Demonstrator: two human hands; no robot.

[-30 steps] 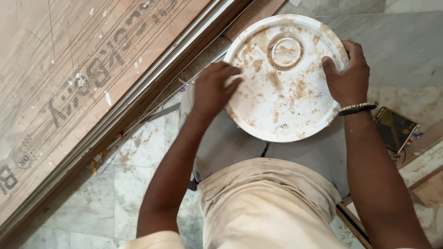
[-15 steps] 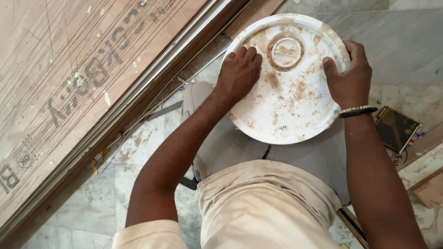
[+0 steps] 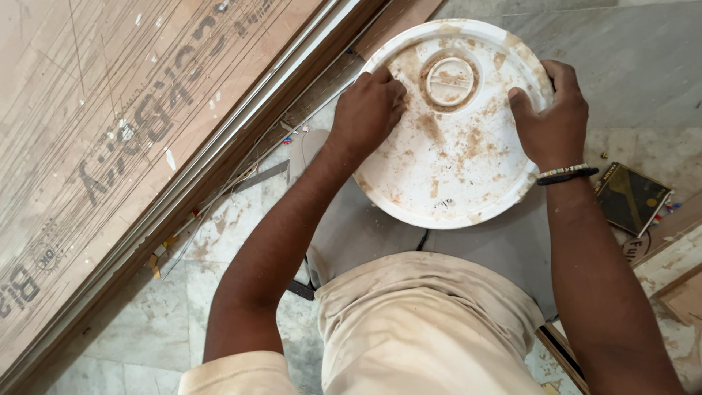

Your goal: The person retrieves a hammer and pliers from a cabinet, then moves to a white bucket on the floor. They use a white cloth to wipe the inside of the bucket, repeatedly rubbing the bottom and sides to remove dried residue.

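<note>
White plastic, smeared brown, the round bucket lid lies flat between both hands, apparently steadied from two sides. Left hand rests knuckles-curled on its left rim, fingers bent, gripping nothing. Right hand clamps the right rim, thumb on top. Right of that wrist lies a dark packet.

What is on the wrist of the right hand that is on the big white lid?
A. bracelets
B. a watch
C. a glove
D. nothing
A: two thin bracelets, one pale and one dark, circle the wrist of the right hand, which rests on the lid.
</note>
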